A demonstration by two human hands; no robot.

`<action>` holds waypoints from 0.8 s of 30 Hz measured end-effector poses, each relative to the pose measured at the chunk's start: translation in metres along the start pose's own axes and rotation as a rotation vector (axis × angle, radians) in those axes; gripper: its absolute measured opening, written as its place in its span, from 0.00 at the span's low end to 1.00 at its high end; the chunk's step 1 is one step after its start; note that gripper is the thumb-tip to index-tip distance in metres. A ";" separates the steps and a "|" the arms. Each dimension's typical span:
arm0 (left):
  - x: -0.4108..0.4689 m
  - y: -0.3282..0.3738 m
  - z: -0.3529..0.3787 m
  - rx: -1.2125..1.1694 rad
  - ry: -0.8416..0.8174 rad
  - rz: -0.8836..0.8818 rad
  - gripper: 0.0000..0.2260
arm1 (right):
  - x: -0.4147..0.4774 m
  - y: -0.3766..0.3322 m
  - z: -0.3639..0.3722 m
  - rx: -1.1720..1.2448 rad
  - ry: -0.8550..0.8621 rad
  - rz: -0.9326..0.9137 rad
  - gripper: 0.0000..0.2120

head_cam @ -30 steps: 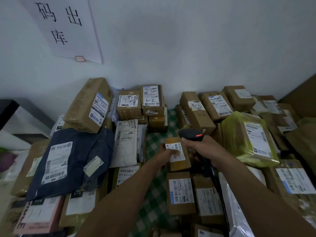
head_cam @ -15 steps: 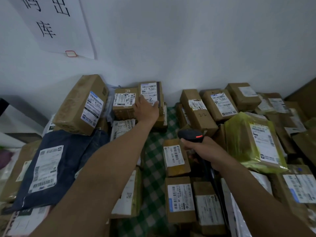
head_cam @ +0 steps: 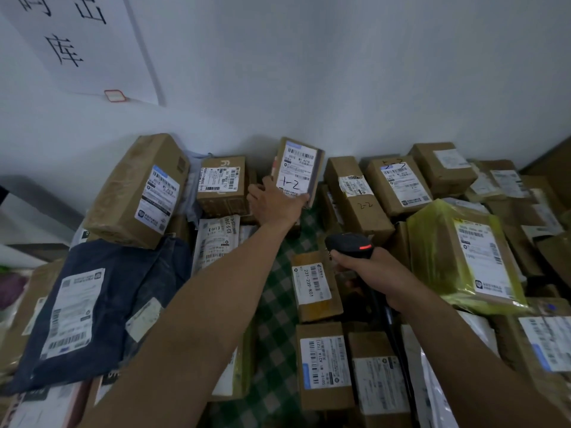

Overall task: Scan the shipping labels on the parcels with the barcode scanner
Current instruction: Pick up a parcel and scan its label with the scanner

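Your left arm reaches far forward, nearly straight, bare to the elbow and beyond. Your left hand (head_cam: 276,203) is at full stretch, back of the hand toward you, its fingers (head_cam: 258,193) closed around the lower edge of a small box (head_cam: 298,169) that it holds tilted up. Your right arm comes in from the lower right, bent less, forearm angled up and to the left. Your right hand (head_cam: 369,273) sits lower and nearer, wrapped around the grip of the barcode scanner (head_cam: 350,244), knuckles up, wrist straight.
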State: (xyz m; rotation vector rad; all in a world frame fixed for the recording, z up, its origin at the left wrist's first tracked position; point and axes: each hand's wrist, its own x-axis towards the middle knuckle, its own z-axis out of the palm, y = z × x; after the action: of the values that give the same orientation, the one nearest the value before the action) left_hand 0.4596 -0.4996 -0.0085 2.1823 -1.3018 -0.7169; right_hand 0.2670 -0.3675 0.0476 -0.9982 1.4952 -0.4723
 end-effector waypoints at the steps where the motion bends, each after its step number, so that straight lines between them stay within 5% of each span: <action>1: -0.003 -0.002 0.003 -0.075 -0.007 -0.020 0.42 | -0.001 0.000 -0.001 0.004 0.002 -0.004 0.12; 6: -0.009 -0.017 0.008 -0.530 -0.147 -0.059 0.30 | -0.010 -0.004 -0.003 0.033 0.019 -0.013 0.10; 14: -0.017 -0.025 0.004 -0.625 -0.205 0.048 0.39 | -0.021 -0.010 -0.007 0.063 0.049 -0.002 0.09; 24: -0.076 -0.040 -0.019 -0.846 -0.354 0.169 0.38 | -0.055 -0.018 -0.016 0.208 0.139 -0.107 0.10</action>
State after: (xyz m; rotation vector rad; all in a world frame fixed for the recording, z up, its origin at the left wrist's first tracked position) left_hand 0.4670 -0.4119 -0.0064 1.2891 -1.0379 -1.3281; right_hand 0.2530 -0.3373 0.0979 -0.8982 1.4857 -0.7709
